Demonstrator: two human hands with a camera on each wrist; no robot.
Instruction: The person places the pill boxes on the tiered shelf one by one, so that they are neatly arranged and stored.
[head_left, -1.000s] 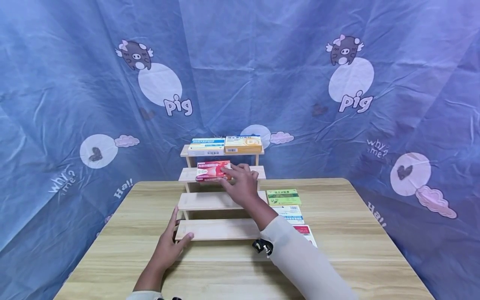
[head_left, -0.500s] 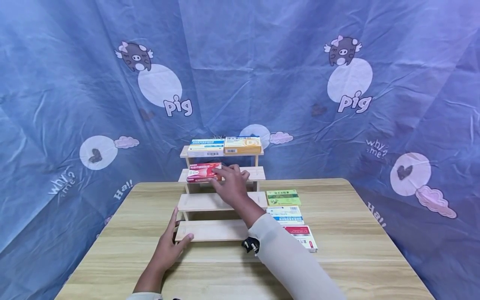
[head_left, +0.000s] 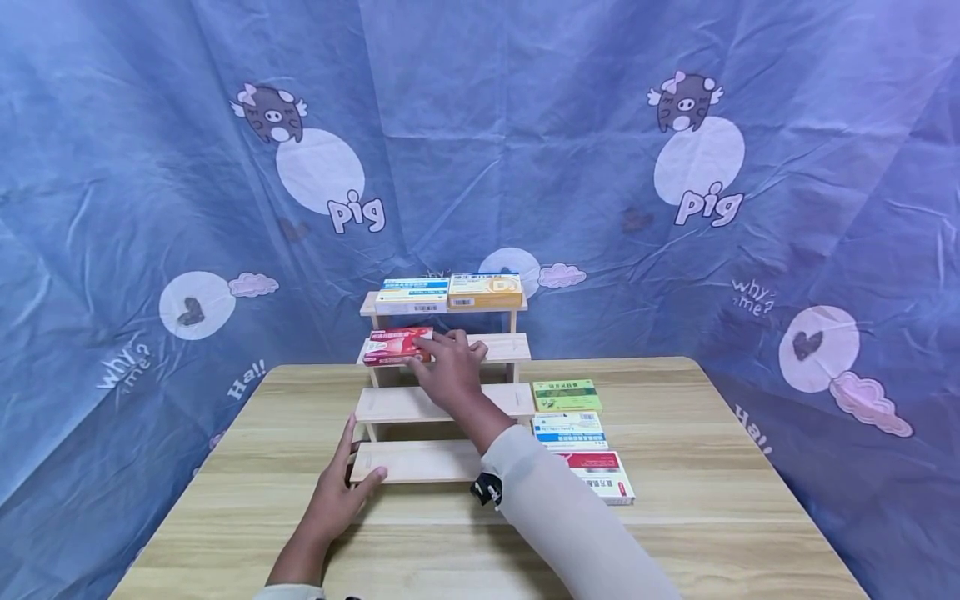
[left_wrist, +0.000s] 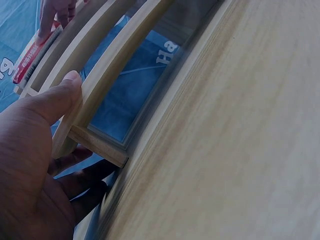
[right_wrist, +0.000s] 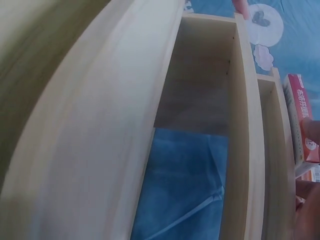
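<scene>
A red medicine box [head_left: 392,345] lies at the left end of the second-highest step of a tiered wooden display stand [head_left: 420,403]. My right hand [head_left: 454,377] holds it by its right end, the thumb at the front side and fingers over the top. Part of the box and the fingertips show at the edge of the right wrist view. My left hand [head_left: 339,493] grips the left end of the lowest step. In the left wrist view its thumb [left_wrist: 70,90] lies along the board's edge, with the other fingers around the end below.
On the top step sit a blue-and-white medicine box [head_left: 411,295] and an orange-and-white one [head_left: 485,290]. Right of the stand, a green box [head_left: 566,395], a blue-and-white box [head_left: 572,431] and a red-and-white box [head_left: 600,477] lie on the wooden table [head_left: 720,517].
My right hand has moved left along the second-highest step, taking the red medicine box to the step's left end. The left hand has stayed at the lowest step.
</scene>
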